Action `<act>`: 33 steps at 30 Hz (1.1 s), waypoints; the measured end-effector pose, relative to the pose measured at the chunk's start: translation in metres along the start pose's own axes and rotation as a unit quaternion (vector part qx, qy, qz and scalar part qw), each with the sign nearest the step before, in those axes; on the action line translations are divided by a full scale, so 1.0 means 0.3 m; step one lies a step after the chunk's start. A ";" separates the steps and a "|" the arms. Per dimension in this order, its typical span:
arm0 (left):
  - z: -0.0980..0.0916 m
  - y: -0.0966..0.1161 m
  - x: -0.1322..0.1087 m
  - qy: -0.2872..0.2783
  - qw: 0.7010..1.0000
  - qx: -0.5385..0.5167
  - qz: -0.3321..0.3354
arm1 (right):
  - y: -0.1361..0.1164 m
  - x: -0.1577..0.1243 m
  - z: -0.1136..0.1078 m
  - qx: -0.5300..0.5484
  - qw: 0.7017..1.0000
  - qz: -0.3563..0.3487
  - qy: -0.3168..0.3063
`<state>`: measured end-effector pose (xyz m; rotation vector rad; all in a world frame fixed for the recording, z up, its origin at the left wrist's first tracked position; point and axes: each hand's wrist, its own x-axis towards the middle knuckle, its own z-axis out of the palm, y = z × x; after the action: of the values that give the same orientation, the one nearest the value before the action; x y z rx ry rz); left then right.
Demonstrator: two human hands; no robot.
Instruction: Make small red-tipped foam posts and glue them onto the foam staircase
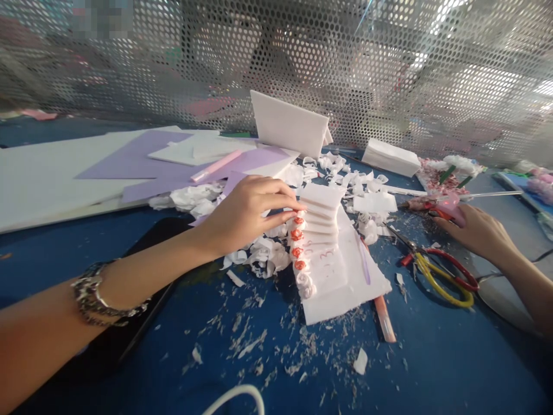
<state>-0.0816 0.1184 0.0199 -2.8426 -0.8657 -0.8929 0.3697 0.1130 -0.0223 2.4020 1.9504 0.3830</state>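
A small white stepped foam piece [322, 219] sits on a white foam sheet [345, 282] with reddish marks. Along its left edge runs a row of white and red rolled flowers [297, 252]. My left hand [254, 210] reaches over from the left, thumb and index finger pinched at the top flower of the row. On the right, my right hand [470, 227] is wrapped round a pink glue gun [449, 204], its nozzle pointing left. Scissors [440, 274] with red and yellow handles lie just below that hand.
White and lilac sheets [142, 155] are stacked at the left, near curled white scraps [268, 253]. A dark flat object [147, 276] lies under my left forearm. A folded white board [289, 121] stands before the perforated metal screen [294, 52]. A white cable [237, 392] curves in front.
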 end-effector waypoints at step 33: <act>-0.004 0.014 -0.012 0.034 0.979 0.184 0.075 | -0.005 -0.004 -0.005 0.006 1.000 0.002 -0.011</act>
<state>-0.0824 0.1130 0.0196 -2.5040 -0.7109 -0.7191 0.3678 0.1119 -0.0214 2.4070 1.9445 0.3463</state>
